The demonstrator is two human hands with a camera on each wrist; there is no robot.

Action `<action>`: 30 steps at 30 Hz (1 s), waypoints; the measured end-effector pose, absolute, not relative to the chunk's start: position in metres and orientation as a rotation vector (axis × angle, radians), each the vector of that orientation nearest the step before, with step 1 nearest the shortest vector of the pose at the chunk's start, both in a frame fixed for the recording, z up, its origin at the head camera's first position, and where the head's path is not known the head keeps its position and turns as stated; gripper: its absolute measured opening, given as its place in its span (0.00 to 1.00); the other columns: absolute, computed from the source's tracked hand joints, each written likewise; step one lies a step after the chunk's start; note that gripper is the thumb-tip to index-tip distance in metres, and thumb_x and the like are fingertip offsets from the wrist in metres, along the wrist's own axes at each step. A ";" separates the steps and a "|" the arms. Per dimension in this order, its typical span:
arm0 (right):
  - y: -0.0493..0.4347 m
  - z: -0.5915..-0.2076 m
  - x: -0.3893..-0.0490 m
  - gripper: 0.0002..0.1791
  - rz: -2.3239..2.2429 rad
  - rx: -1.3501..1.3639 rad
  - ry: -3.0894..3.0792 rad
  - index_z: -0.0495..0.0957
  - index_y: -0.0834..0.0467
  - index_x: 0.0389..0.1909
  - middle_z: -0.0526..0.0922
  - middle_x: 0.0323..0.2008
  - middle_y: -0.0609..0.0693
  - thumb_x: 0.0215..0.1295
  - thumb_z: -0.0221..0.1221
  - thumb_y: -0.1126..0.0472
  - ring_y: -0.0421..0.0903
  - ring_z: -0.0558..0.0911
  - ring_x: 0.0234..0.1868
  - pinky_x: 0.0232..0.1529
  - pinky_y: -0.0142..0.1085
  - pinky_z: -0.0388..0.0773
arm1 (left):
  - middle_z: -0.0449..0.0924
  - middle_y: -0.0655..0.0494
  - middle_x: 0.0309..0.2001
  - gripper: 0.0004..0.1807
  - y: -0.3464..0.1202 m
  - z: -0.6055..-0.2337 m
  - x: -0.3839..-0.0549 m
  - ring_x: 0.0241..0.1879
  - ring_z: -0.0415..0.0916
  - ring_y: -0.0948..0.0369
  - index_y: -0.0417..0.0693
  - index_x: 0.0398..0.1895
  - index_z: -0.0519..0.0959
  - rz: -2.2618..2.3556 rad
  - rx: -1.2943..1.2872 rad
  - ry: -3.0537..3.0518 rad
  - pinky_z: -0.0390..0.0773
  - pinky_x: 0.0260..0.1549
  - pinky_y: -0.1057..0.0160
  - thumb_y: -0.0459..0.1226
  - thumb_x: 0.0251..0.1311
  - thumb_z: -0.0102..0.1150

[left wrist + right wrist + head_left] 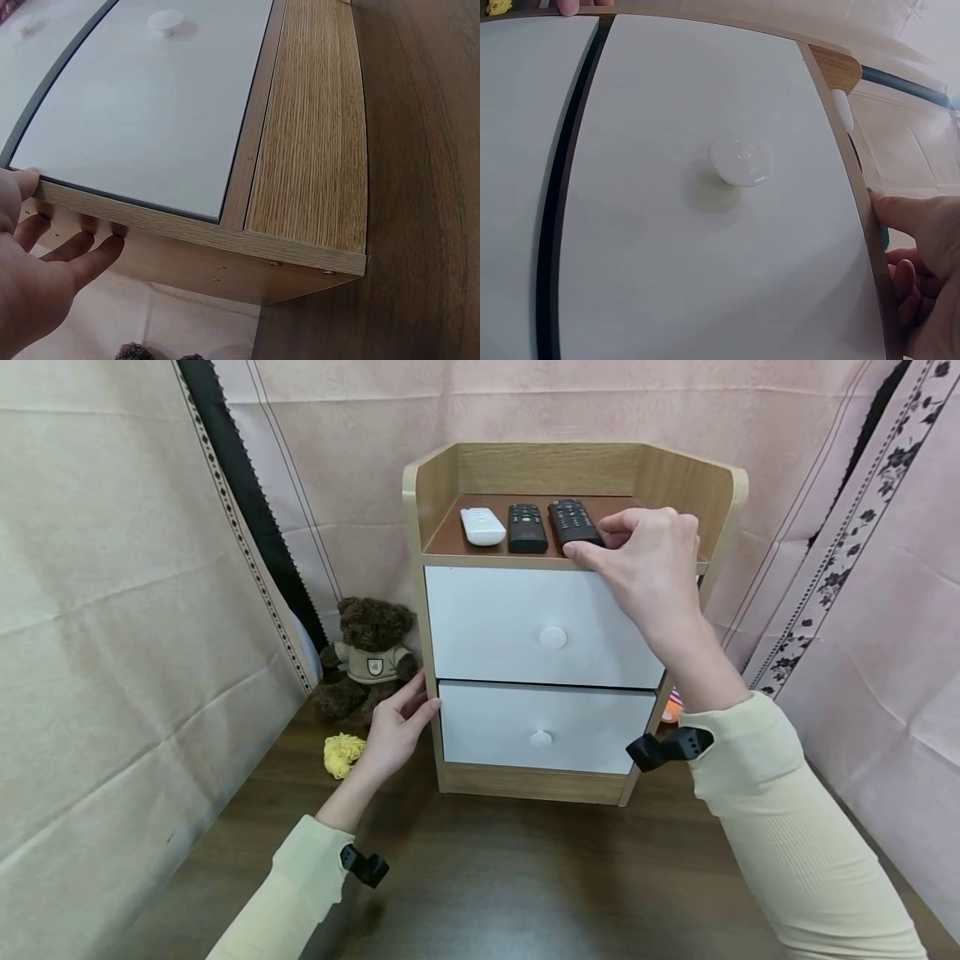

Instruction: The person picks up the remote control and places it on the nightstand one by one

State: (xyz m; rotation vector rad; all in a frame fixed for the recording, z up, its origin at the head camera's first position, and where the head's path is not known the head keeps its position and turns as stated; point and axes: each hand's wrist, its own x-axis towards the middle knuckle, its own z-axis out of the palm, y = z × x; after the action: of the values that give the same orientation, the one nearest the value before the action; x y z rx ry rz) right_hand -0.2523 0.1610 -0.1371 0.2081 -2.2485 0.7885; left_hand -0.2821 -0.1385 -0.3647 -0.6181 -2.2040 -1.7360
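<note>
A small wood-grain cabinet with two white drawers stands on the table. On its brown top shelf lie a white remote control, a black remote control and another black remote control at the right. My right hand pinches the near end of this rightmost remote, thumb at the shelf's front edge. In the right wrist view, most of that remote is hidden behind the edge. My left hand rests against the cabinet's left side. Its fingertips touch the side panel, with the thumb at the front edge.
A brown teddy bear in a beige shirt sits left of the cabinet, with a yellow yarn-like bundle before it. An orange item shows behind the cabinet's right side. Pale curtains surround the dark wooden table.
</note>
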 end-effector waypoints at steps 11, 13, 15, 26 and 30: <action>0.165 -0.137 -0.250 0.24 0.834 0.224 -2.255 0.88 0.63 0.52 0.89 0.43 0.61 0.61 0.74 0.51 0.54 0.84 0.49 0.51 0.41 0.70 | 0.70 0.43 0.71 0.33 -0.138 -0.365 -0.282 0.67 0.71 0.45 0.48 0.79 0.61 -1.742 -0.626 -2.200 0.77 0.60 0.53 0.36 0.75 0.58; 0.166 -0.137 -0.249 0.23 0.840 0.228 -2.260 0.87 0.63 0.53 0.89 0.43 0.61 0.62 0.74 0.52 0.54 0.84 0.48 0.50 0.40 0.70 | 0.69 0.43 0.71 0.33 -0.138 -0.365 -0.283 0.67 0.71 0.46 0.47 0.79 0.61 -1.737 -0.626 -2.197 0.77 0.60 0.53 0.36 0.75 0.59; 0.166 -0.137 -0.248 0.22 0.839 0.235 -2.258 0.87 0.63 0.53 0.89 0.43 0.61 0.63 0.73 0.53 0.53 0.84 0.46 0.47 0.37 0.69 | 0.69 0.43 0.72 0.33 -0.138 -0.365 -0.283 0.67 0.72 0.46 0.47 0.79 0.61 -1.730 -0.622 -2.195 0.77 0.60 0.52 0.35 0.75 0.59; 0.168 -0.138 -0.247 0.20 0.832 0.248 -2.247 0.87 0.62 0.54 0.88 0.43 0.61 0.65 0.71 0.56 0.52 0.84 0.43 0.41 0.33 0.69 | 0.72 0.44 0.70 0.33 -0.138 -0.365 -0.283 0.66 0.73 0.49 0.48 0.79 0.62 -1.720 -0.595 -2.214 0.77 0.60 0.52 0.37 0.75 0.59; 0.172 -0.138 -0.239 0.21 0.850 0.253 -2.238 0.87 0.61 0.55 0.88 0.44 0.60 0.65 0.71 0.55 0.49 0.82 0.42 0.43 0.32 0.69 | 0.72 0.43 0.70 0.33 -0.138 -0.364 -0.283 0.66 0.73 0.48 0.48 0.79 0.62 -1.722 -0.593 -2.213 0.77 0.60 0.52 0.37 0.75 0.59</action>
State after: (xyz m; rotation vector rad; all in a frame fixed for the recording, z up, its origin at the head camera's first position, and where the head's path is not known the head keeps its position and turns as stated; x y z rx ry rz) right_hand -0.2395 0.1717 -0.1381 0.2528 -2.2378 0.8503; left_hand -0.2830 -0.1382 -0.3640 -0.5928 -2.2126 -1.7217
